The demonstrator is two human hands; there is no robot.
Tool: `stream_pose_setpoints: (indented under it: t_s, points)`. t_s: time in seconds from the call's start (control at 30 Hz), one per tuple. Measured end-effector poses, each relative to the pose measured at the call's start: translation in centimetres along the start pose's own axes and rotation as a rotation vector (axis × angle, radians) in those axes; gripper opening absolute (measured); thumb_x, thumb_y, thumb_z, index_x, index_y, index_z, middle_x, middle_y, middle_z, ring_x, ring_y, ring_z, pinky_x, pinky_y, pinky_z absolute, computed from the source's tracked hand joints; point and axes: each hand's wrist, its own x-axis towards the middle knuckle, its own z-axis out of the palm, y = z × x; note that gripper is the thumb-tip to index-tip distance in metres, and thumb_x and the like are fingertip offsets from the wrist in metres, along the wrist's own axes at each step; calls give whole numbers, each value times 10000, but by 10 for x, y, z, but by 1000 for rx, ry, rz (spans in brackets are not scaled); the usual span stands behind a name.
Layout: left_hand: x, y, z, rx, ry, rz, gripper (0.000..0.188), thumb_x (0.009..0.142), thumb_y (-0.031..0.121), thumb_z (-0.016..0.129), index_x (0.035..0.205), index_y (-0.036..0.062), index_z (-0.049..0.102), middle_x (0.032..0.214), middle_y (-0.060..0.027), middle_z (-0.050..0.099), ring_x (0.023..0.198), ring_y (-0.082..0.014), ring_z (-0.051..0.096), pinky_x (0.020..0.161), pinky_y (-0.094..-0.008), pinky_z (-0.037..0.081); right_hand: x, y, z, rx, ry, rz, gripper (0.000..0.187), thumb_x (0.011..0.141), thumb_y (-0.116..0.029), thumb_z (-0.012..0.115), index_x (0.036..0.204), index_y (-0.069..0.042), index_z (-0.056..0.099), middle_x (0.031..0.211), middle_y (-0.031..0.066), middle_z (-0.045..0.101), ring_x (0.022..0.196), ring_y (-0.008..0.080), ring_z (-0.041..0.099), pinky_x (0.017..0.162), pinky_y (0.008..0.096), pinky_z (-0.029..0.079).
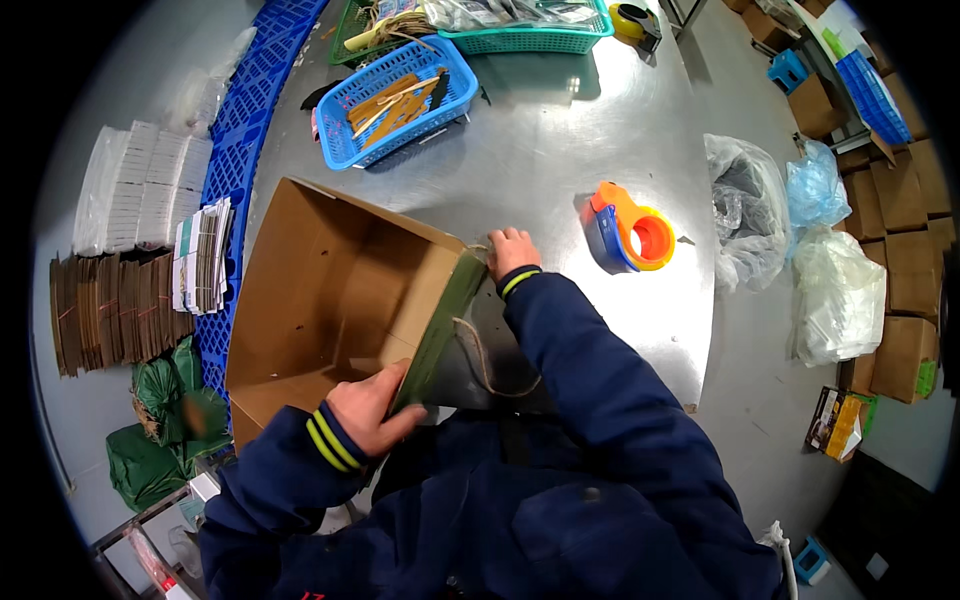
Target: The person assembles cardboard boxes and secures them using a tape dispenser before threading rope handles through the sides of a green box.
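Observation:
An open cardboard box [335,270], brown inside and green on its outer right side, lies tilted on the metal table with its opening toward me. My left hand [372,412] grips the near part of its right wall, the thumb on the inner face. A beige rope [480,355] comes through that green side and hangs in a loop. At the far end of the same side, my right hand [512,252] has its fingers closed on the rope close to the box's corner. An orange and blue tape dispenser [628,230] stands to the right of my right hand.
On the metal table [540,150], a blue basket [345,150] holds flat brown strips. Green baskets [530,40] and a yellow tape roll [630,22] are at the far edge. Blue pallets [240,150] and stacked cardboard [125,305] line the left; plastic bags [840,295] and boxes [905,260] the right.

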Motion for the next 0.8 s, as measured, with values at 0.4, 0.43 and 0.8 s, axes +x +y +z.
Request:
stream_pose_setpoints:
  t_s: [0.4,0.43,0.8]
  points:
    - [19,-29,7,-68,297,24,313,776,210,492,960,-43,482,646,-245,542,645,-413,538,602,-465,440,-18,12,-9,-123,-143,-199,101,770,-139,528,864,-118,561,922,71,517,893,257,520,694,370,493]
    - [21,-27,7,-67,303,19,327,775,219,494,971,-43,482,647,-247,542,649,-413,538,602,-464,441,-15,16,-5,-153,-244,-183,138,765,-133,531,901,-124,556,921,73,516,910,257,518,707,359,492]
    - [35,-65,-13,-693,41,-158,404,898,320,438,1151,7,471,808,-113,602,595,-139,582,515,-239,462,-35,14,-16,12,-326,12,143,734,-120,540,864,-61,555,879,140,564,793,313,567,707,379,477]
